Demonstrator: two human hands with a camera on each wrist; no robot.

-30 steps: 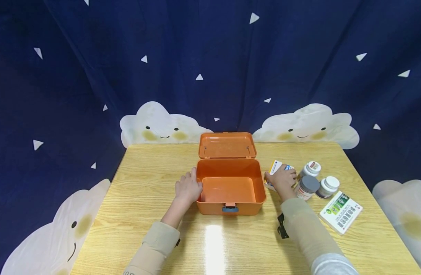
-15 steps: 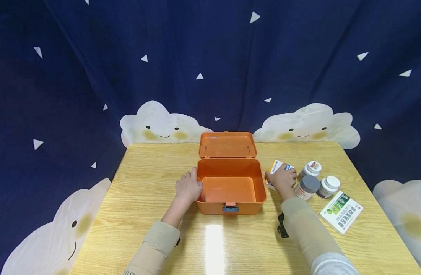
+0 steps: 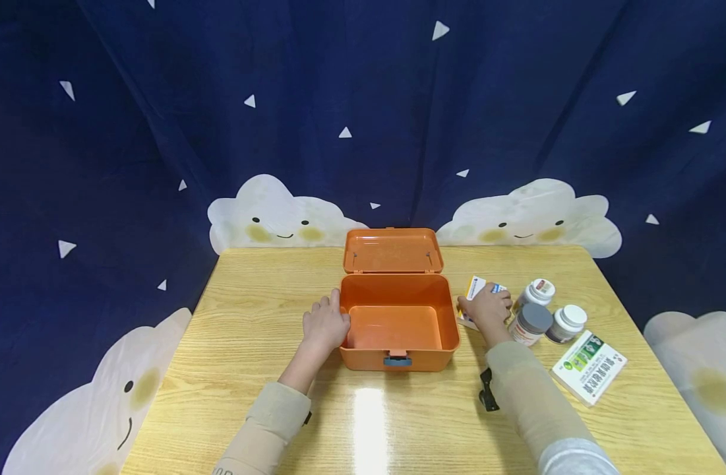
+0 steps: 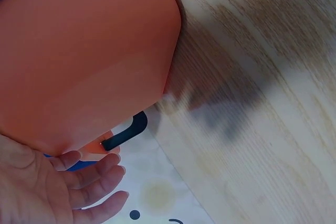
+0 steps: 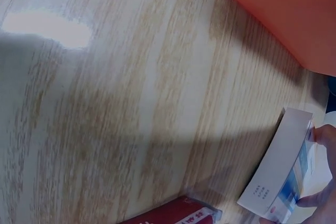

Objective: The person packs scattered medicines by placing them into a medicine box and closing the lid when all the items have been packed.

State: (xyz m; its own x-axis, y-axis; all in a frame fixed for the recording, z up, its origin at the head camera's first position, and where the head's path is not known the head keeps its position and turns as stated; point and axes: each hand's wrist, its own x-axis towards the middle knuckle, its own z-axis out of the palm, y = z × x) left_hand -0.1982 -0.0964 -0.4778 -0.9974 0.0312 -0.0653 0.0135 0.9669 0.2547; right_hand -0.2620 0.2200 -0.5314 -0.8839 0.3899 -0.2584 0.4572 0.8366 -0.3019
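Observation:
An orange storage box (image 3: 396, 328) stands in the middle with its lid (image 3: 392, 251) raised at the back. My left hand (image 3: 326, 323) holds its left rim. In the left wrist view the fingers (image 4: 100, 174) lie outside the orange wall (image 4: 94, 51); the thumb is hidden. To the right of this box, my right hand (image 3: 487, 309) grips a white and blue medicine box (image 3: 475, 288) from above. The right wrist view shows fingertips (image 5: 316, 135) along the medicine box (image 5: 278, 158), whose far part is covered.
Beside my right hand stand a grey-capped jar (image 3: 532, 321) and two white-capped bottles, one behind it (image 3: 536, 292) and one to its right (image 3: 567, 322). A flat white and green medicine box (image 3: 589, 367) lies nearer. All are on the wooden table (image 3: 250, 297).

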